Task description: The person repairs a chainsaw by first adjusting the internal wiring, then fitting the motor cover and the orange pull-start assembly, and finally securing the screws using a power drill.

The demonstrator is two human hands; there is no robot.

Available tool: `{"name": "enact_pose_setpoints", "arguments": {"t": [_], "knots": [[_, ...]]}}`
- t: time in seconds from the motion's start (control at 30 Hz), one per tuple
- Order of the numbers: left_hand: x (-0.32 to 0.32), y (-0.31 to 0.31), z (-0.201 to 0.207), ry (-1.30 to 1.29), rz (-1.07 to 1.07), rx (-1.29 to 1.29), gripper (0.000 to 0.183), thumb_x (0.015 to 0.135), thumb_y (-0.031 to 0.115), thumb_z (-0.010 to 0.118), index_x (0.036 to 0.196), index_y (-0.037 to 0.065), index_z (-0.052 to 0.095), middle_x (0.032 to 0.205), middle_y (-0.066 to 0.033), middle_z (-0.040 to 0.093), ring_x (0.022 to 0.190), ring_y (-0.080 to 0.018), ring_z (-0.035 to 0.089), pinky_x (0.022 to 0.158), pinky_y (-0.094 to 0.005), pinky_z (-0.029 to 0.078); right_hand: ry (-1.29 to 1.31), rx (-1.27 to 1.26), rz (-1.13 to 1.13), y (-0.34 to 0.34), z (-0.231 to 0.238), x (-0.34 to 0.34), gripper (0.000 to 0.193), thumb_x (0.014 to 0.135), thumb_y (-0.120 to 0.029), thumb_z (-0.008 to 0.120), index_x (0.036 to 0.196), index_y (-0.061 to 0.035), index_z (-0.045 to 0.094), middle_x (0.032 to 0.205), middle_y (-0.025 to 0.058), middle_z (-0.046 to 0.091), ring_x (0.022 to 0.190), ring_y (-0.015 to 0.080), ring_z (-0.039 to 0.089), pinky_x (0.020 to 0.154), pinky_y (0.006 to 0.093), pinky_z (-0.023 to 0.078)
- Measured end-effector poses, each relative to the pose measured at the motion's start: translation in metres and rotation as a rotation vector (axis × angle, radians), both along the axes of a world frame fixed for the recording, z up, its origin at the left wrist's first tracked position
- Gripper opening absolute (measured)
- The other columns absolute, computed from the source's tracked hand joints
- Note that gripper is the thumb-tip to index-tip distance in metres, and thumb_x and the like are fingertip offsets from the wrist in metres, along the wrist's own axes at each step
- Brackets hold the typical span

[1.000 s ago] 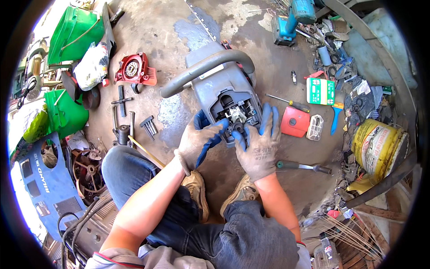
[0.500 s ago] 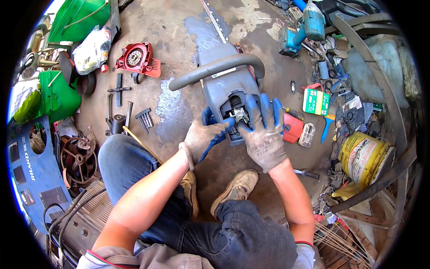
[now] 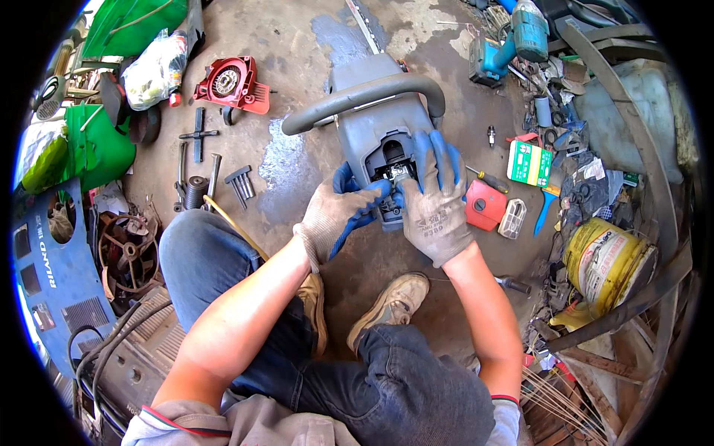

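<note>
A grey chainsaw [image 3: 381, 119] lies on the floor before me, its guide bar pointing away and a curved handle [image 3: 364, 104] arching over it. In the near compartment sits a small metal carburetor [image 3: 387, 171], partly covered by my fingers. My gloved left hand [image 3: 335, 208] is closed at the left side of the compartment, thumb and fingertips at the carburetor. Across from it, my gloved right hand [image 3: 439, 204] lies with outstretched fingers along the saw's right side, its thumb by the carburetor. The fingertips' exact contact is partly hidden.
Left of the saw lie a red starter cover [image 3: 232, 88], a cross-shaped wrench [image 3: 198, 134] and bolts [image 3: 240, 186]. To the right are a screwdriver [image 3: 489, 180], red cover [image 3: 486, 206], blue brush [image 3: 547, 209], spark plug [image 3: 491, 135], yellow bucket [image 3: 610, 256] and cordless tool [image 3: 491, 59].
The carburetor now sits deeper in the compartment, with more of the opening showing. My right hand's fingers have drawn closer together, and both hands have shifted slightly.
</note>
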State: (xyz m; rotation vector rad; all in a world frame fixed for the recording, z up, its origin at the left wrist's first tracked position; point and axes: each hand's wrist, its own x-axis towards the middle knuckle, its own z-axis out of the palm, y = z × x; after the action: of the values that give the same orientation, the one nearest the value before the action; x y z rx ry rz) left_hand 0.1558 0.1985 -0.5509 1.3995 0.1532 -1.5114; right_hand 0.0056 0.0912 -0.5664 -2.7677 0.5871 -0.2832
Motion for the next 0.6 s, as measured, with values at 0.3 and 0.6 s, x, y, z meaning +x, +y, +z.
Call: {"name": "enact_pose_setpoints", "arguments": {"t": [0.3,0.6], "knots": [[0.002,0.012,-0.018,0.026,0.034,-0.299,0.048,0.09,-0.003,0.06,0.134,-0.002,0.042,0.094,-0.0061,0.061,0.081,-0.0084,0.06,0.073,-0.0239,0.052,-0.051,0.119,-0.01,-0.012,0.031,0.003,0.021,0.074,-0.017,0.071,0.094,-0.0111,0.068,0.152,0.0251,0.029,0.139,0.043,0.027,0.11,0.0558,0.026],[-0.009,-0.002,-0.005,-0.147,-0.098,0.0,0.044,0.089,0.011,0.068,0.127,0.0,0.049,0.091,-0.0027,0.063,0.077,-0.007,0.057,0.069,-0.0244,0.049,-0.235,0.43,-0.328,-0.032,0.005,-0.031,0.06,0.081,-0.02,0.069,0.134,-0.0009,0.047,0.126,0.0237,0.054,0.114,0.0423,0.054,0.097,0.0479,0.044]]}}
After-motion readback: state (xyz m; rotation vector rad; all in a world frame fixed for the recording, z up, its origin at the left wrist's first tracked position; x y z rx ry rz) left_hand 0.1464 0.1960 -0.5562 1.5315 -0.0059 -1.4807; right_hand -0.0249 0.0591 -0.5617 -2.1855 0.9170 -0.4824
